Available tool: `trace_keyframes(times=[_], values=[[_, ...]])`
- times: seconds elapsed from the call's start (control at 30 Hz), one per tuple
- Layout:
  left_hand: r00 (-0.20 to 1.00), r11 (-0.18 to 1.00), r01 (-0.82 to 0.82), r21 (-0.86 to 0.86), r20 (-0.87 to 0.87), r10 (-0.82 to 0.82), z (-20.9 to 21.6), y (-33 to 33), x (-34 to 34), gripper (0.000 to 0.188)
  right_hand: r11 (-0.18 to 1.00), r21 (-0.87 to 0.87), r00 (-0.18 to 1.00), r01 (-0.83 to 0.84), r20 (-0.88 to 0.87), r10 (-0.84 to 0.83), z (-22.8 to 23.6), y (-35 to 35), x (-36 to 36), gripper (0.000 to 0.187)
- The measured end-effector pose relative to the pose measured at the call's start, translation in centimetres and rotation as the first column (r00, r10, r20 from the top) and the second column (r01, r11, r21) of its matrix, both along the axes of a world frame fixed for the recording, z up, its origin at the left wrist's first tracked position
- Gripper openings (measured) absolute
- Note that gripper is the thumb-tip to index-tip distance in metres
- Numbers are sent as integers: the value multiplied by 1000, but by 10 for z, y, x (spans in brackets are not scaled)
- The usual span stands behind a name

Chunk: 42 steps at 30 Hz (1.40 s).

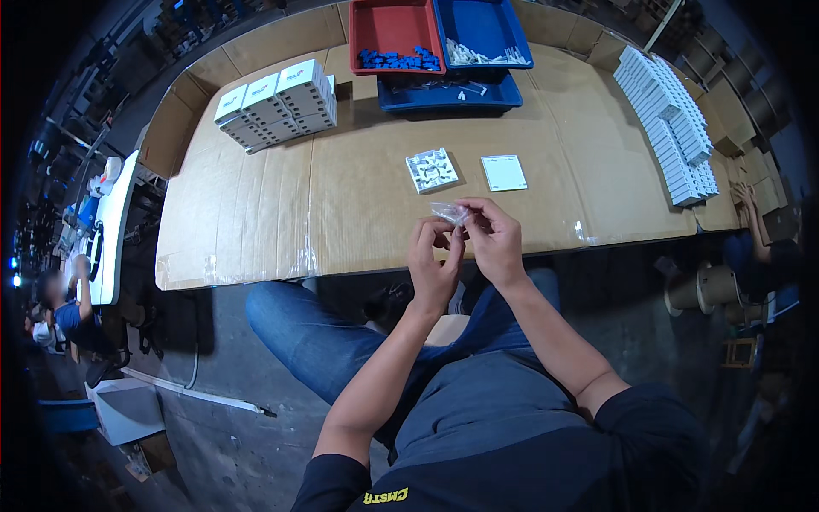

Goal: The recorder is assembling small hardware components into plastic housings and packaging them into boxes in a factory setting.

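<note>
I see both of my hands raised together just above the near edge of the bench (358,213), which is covered in flattened cardboard. My left hand (435,264) and my right hand (495,239) are pinched onto the same small clear plastic bag (450,212), which hangs between their fingertips; the fingers of each hand are closed on it, and I cannot tell what, if anything, is inside. Just beyond my hands, on the cardboard, lies a white square frame piece (431,170) with openings in it, and just right of that, ahead of my right hand, a flat white square plate (503,172). Farther out past my hands sit three trays close together: a red tray (375,30) with a heap of small blue parts (398,60) at its near end, a blue tray (495,26) beside it holding small white parts (482,56), and a second blue tray (450,92) nearer me, in front of both. Well off to the far left of my left hand is a block of stacked white boxes (277,104). Well off to the right of my right hand runs a long row of stacked white pieces (670,124). Another person's hand (744,198) shows at the right end of the bench.
</note>
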<state>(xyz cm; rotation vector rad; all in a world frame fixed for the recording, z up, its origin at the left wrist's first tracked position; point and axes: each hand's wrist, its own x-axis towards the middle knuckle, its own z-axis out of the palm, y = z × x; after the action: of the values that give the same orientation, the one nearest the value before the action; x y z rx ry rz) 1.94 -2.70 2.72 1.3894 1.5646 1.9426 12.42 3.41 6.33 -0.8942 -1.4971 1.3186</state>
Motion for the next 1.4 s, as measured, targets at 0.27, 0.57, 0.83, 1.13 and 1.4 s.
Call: trace_keyframes(times=[0.27,0.57,0.83,1.13,1.4], values=[[717,913,340,-224,690,-98,-10,5,-30,25,879,424,961,-219,249,119,-1,2,8,20],[839,919,285,-273,534,-101,-12,7,-42,28,876,-401,961,-270,-49,273,-14,19,10,17],[956,966,-35,-255,-290,-42,31,3,-53,47,930,-318,962,-185,137,238,-24,21,15,16],[824,935,175,-309,-474,-311,14,2,-60,60,966,-134,913,-222,317,254,-27,25,21,21],[848,912,204,-355,-402,-345,8,2,-54,53,938,-249,906,-240,289,308,-26,32,30,23]])
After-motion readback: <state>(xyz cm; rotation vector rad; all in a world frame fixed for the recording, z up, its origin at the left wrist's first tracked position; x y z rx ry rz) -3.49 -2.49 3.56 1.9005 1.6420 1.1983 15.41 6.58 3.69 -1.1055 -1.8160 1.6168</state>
